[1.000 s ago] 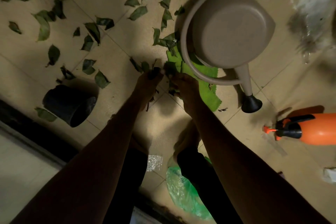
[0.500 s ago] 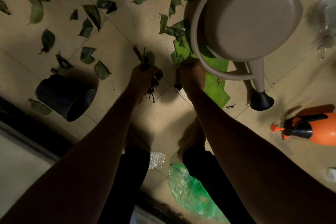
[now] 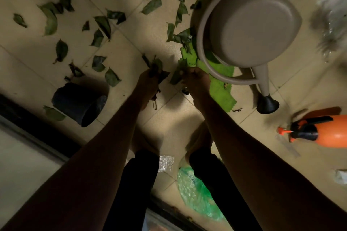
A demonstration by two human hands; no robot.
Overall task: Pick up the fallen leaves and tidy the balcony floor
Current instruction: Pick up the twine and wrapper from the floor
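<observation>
**Operator:** Report both grips.

**Manual:** The left hand [image 3: 149, 82] is curled round a bunch of gathered leaves [image 3: 155, 69]. Some stems hang out toward the wrist. The right hand [image 3: 196, 80] pinches 1 leaf [image 3: 177, 76] at centre frame, just beside the left hand. It cannot be told whether that leaf is clear of the floor [image 3: 131, 39].

**Operator:** Where is the remaining work?

**Manual:** The loose leaves [image 3: 50, 20] lie scattered across the upper left and upper centre of the frame. A small cluster [image 3: 180, 37] lies near the watering can [image 3: 247, 22], at the edge of the green cloth [image 3: 219, 84] beneath it. 1 stray leaf [image 3: 54, 113] lies beside the black pot [image 3: 78, 103], which is tipped on its side at left. On this evidence, most of the floor is not yet cleared.

**Operator:** What is the procedure for the step in hand?

**Manual:**
1. Pass the pinched leaf into the left grip, and loosen the left fingers only slightly or the bunch may spill.
2. Seat the leaf against the others, then close the fingers round it.
3. Take the small cluster next, lifting each leaf straight up so that the green cloth is not dragged.
4. Empty the left grip once it is full. The green plastic bag [image 3: 195, 193] at lower centre, by the feet, appears the likely receptacle.
</observation>
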